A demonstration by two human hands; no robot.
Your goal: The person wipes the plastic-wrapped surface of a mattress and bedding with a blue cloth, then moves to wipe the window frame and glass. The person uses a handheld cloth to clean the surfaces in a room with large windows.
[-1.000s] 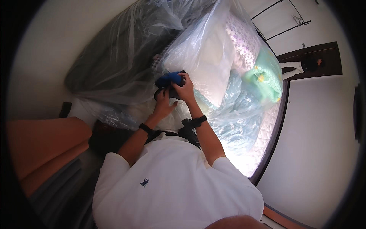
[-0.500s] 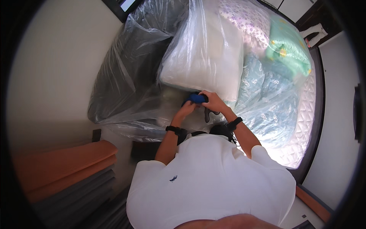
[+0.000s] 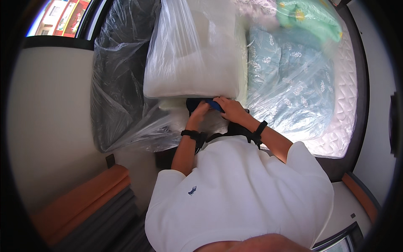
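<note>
Both my hands work on a small dark blue and black item (image 3: 193,103) that looks like soft folded fabric; its exact kind I cannot make out. My left hand (image 3: 200,111) is closed on its near left part, slightly blurred. My right hand (image 3: 229,110) has its fingers curled over the right end. The item lies against the near edge of a plump white bundle (image 3: 193,80) under clear plastic sheeting. Parts of it are hidden under my fingers. A black band (image 3: 189,133) sits on my left wrist and another (image 3: 261,127) on my right.
Plastic sheeting (image 3: 121,84) covers the bed, with a blue leaf-patterned quilt (image 3: 289,80) and a green floral bundle (image 3: 312,17) beneath it. The quilted white mattress (image 3: 346,96) shows at right. An orange and grey curtain (image 3: 96,189) hangs at lower left, below a window (image 3: 63,19).
The view has shifted, bringing more of the window in. The blue item looks longer and flatter, and the dark loop that hung below it no longer shows. Both hands remain on it.
</note>
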